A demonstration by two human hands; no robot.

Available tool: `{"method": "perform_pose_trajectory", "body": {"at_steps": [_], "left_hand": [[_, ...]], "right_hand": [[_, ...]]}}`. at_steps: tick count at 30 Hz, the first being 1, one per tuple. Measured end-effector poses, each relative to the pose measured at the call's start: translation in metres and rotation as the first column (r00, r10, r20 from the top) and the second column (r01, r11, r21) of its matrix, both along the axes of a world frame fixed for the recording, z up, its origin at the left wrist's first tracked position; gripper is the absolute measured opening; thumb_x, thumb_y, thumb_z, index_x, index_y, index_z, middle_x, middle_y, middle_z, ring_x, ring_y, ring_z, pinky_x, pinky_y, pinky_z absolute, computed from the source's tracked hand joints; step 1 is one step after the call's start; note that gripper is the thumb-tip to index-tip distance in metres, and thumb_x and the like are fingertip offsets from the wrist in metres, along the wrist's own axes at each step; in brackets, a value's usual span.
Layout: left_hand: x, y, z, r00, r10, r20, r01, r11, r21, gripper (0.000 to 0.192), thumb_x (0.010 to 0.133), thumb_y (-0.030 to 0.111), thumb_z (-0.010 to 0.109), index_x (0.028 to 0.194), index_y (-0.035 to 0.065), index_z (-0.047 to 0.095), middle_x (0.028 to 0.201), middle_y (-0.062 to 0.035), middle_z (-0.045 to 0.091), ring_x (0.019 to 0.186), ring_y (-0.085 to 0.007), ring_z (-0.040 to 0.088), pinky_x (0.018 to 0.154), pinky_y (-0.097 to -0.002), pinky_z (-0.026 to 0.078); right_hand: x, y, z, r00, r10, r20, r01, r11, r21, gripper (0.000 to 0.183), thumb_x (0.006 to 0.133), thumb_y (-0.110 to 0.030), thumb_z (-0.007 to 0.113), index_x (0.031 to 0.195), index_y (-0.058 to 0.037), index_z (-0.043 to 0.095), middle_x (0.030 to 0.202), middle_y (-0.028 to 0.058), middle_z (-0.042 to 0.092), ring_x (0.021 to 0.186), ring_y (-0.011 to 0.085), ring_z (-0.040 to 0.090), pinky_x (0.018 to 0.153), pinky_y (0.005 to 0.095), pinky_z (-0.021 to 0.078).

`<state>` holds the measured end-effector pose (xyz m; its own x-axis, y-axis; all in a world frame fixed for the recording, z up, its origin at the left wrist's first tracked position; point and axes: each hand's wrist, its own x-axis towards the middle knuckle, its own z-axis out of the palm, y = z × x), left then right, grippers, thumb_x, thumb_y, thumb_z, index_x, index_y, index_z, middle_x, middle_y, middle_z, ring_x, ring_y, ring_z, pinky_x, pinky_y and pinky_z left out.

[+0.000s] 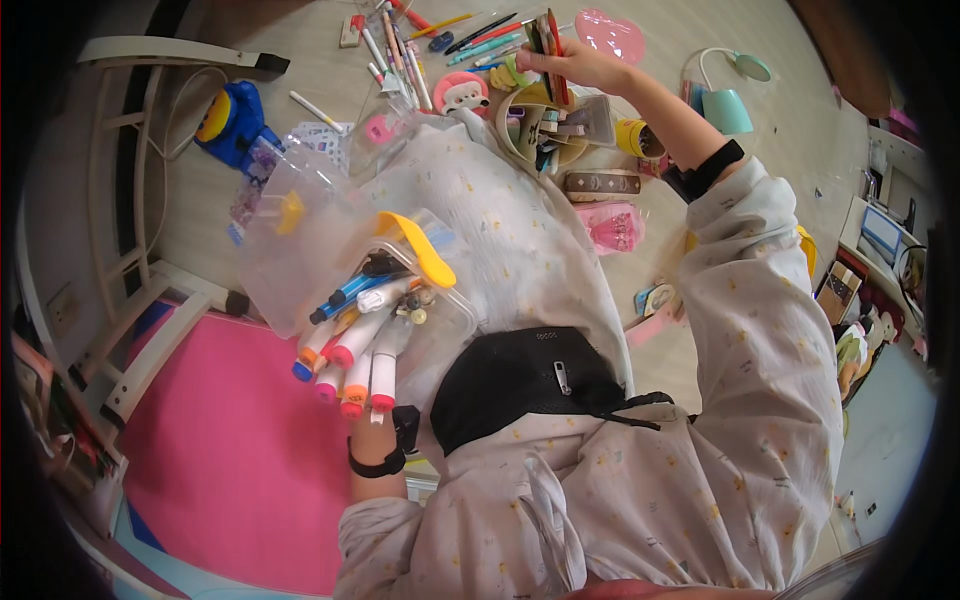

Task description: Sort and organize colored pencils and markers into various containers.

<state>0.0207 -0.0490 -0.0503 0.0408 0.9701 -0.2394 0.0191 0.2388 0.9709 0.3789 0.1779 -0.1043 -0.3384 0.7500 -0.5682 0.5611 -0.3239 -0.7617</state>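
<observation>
My right hand [581, 66] grips a bundle of several pens [553, 52], dark green, black and orange-red, held upright over a round cream divided pen holder [504, 129]. Markers and small stationery stand in that holder's compartments. My left hand [373, 426] is mostly hidden behind a clear plastic box [442, 330], which it supports over my lap; its fingers are out of sight. White markers [364, 337] with coloured ends, blue pens [352, 289] and dark pens stick out of the tilted box. A yellow handle [420, 247] crosses its far rim.
Loose pens and pencils [405, 56], a pink-and-white character item [460, 93] and a yellow canister [637, 138] lie around the holder. To the right are a brown patterned case [602, 184], a pink pouch [611, 227] and a mint desk lamp [726, 111]. White metal legs [161, 341] stand left.
</observation>
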Motion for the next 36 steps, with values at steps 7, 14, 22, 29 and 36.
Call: {"method": "perform_pose_trajectory", "body": {"at_steps": [7, 14, 22, 29, 36], "left_hand": [[-0.001, 0.004, 0.002, 1.0, 0.001, 0.017, -0.001, 1.0, 0.003, 0.073, 0.071, 0.008, 0.078, 0.131, 0.0009, 0.036, 0.125, -0.0125, 0.049, 0.115, -0.0249, 0.051, 0.101, -0.0387, 0.039], [-0.002, 0.003, 0.012, 1.0, 0.011, 0.02, -0.012, 1.0, 0.016, 0.073, 0.071, 0.008, 0.078, 0.131, 0.0015, 0.036, 0.125, -0.0122, 0.049, 0.115, -0.0246, 0.051, 0.101, -0.0385, 0.039], [-0.002, -0.002, 0.015, 0.997, -0.007, 0.078, 0.004, 0.999, 0.039, 0.074, 0.07, 0.007, 0.078, 0.13, 0.0021, 0.036, 0.124, -0.0119, 0.05, 0.114, -0.0243, 0.051, 0.101, -0.0382, 0.038], [0.007, -0.009, 0.003, 0.926, 0.061, 0.373, -0.01, 0.99, -0.138, 0.074, 0.07, 0.007, 0.078, 0.13, 0.0026, 0.036, 0.123, -0.0116, 0.05, 0.114, -0.0239, 0.052, 0.102, -0.038, 0.038], [0.011, 0.009, 0.026, 0.976, 0.172, -0.136, -0.084, 0.868, 0.49, 0.084, 0.064, 0.008, 0.081, 0.129, 0.0071, 0.026, 0.122, -0.0126, 0.042, 0.11, -0.0235, 0.051, 0.098, -0.0361, 0.039]], "right_hand": [[0.039, 0.008, 0.001, 0.805, 0.589, -0.073, -0.58, 0.806, 0.116, 0.026, 0.081, -0.004, 0.064, 0.107, -0.0071, 0.063, 0.114, 0.0015, 0.053, 0.105, 0.0131, 0.051, 0.088, 0.0264, 0.045], [0.058, 0.027, 0.007, 0.891, 0.453, 0.034, -0.448, 0.888, -0.102, 0.053, 0.077, 0.016, 0.045, 0.123, -0.0068, 0.057, 0.126, 0.0066, 0.055, 0.114, 0.0174, 0.054, 0.096, 0.0302, 0.0433], [-0.021, -0.017, 0.119, 0.992, 0.123, 0.02, -0.116, 0.85, 0.513, 0.028, 0.08, -0.01, 0.067, 0.106, -0.0049, 0.06, 0.116, 0.0155, 0.056, 0.105, 0.0192, 0.056, 0.083, 0.033, 0.0476], [-0.108, -0.093, 0.182, 0.889, 0.4, -0.224, -0.086, 0.626, 0.775, 0.03, 0.077, -0.015, 0.072, 0.105, -0.0047, 0.065, 0.112, 0.0098, 0.059, 0.1, 0.0235, 0.058, 0.081, 0.0322, 0.0466], [-0.116, -0.121, 0.202, 0.938, 0.304, -0.167, -0.078, 0.653, 0.753, 0.022, 0.071, -0.007, 0.075, 0.091, -0.0031, 0.067, 0.086, 0.0079, 0.06, 0.079, 0.0231, 0.058, 0.071, 0.0334, 0.0475]]}}
